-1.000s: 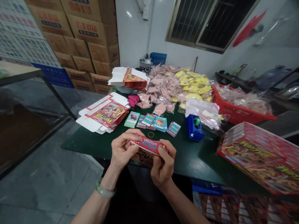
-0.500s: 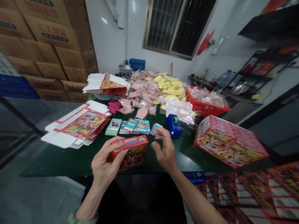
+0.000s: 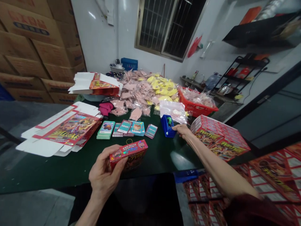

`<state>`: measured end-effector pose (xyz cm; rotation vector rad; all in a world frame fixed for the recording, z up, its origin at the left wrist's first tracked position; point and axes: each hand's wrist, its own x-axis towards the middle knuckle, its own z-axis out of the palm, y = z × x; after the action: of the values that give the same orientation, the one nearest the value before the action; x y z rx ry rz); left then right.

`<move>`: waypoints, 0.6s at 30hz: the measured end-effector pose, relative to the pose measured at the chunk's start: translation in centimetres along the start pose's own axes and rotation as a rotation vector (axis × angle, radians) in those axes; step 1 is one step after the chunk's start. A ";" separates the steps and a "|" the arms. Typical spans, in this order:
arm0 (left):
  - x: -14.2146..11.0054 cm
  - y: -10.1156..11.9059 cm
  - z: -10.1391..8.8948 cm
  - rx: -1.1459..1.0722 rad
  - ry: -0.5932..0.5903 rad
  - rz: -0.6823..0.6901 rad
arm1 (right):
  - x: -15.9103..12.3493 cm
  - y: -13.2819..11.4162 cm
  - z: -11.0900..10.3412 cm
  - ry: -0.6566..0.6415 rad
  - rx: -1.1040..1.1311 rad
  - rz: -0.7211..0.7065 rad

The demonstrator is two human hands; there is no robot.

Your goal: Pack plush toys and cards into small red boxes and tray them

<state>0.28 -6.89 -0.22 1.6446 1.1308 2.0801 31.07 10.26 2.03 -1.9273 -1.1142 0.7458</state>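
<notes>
My left hand (image 3: pixel 104 171) is shut around a small red printed box (image 3: pixel 129 155) with a shiny label, near the front of the dark green table (image 3: pixel 155 157). My right hand (image 3: pixel 182 130) stretches out with nothing in it, its fingertips right beside a blue tape dispenser (image 3: pixel 168 125). Behind that hand sits a large red printed display box (image 3: pixel 218 138). A row of small card packs (image 3: pixel 124 127) lies on the table, and a thin rubber band (image 3: pixel 129 141) rests just above the red box. To the left lies an unfolded printed carton (image 3: pixel 67 129).
Plastic bags of pink and yellow items (image 3: pixel 150 88) are heaped at the table's back, beside a red basket (image 3: pixel 195 105) of bags. A partly folded carton (image 3: pixel 96 84) stands behind them. Stacked cardboard cartons (image 3: pixel 30 47) fill the left. Flat printed sheets (image 3: pixel 265 179) lie low on the right.
My right hand has let go of the red box and moved out right to the tape dispenser. My left hand alone holds the box. The view has turned left.
</notes>
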 end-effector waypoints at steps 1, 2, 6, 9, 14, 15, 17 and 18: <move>0.1 0.0 0.0 -0.004 -0.009 0.007 | 0.0 -0.1 0.2 0.004 0.032 0.038; 0.2 0.1 -0.1 -0.009 -0.018 0.017 | -0.1 -0.1 0.4 0.007 0.069 0.080; 0.4 0.3 -0.1 -0.017 -0.034 0.046 | -0.7 -0.1 1.5 0.047 0.220 0.190; 0.4 0.3 -0.1 -0.022 -0.032 0.045 | -1.5 0.3 2.1 0.106 0.323 0.188; 0.3 0.2 -0.1 -0.035 -0.028 0.043 | -3.0 2.9 3.1 0.175 0.412 0.086; 0.3 0.2 -0.1 -0.033 -0.026 0.047 | -3.1 3.5 3.4 0.182 0.411 0.070; 0.3 0.2 -0.1 -0.037 -0.023 0.047 | -3.2 4.7 3.9 0.188 0.392 0.052; 0.3 0.2 -0.1 -0.042 -0.023 0.042 | -3.1 5.2 4.2 0.185 0.375 0.047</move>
<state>0.18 -6.83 0.12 1.6825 1.0467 2.0905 28.68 7.21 -4.23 -1.6683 -0.7568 0.7269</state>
